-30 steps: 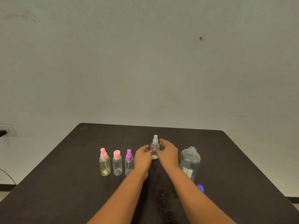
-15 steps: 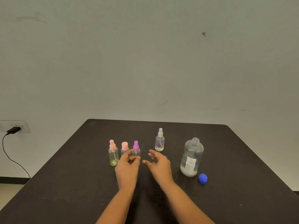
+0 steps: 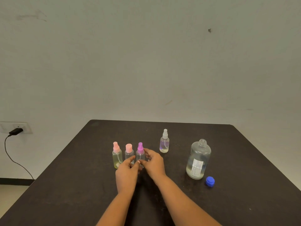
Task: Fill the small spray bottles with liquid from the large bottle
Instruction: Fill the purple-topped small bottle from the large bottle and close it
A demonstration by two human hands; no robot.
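Observation:
Three small spray bottles stand in a row on the dark table [image 3: 78, 180]: a yellowish one with a pink sprayer [image 3: 117, 158], a clear one with a pink cap [image 3: 129, 152] and a clear one with a purple sprayer [image 3: 140, 150]. My left hand [image 3: 126, 174] and my right hand [image 3: 155, 164] close on the purple-topped bottle from either side, hiding its base. A white-topped spray bottle [image 3: 164, 144] stands apart, farther back. The large clear bottle [image 3: 198, 160] stands uncapped at the right with a little liquid at the bottom. Its blue cap [image 3: 210, 181] lies beside it.
A black charger [image 3: 15, 131] is plugged into a wall socket at the left, and its cable hangs down. A plain wall rises behind the table's far edge.
Both hands let go of the white-topped bottle, drew back, then moved left and forward onto the purple-topped bottle. The camera view shifted slightly.

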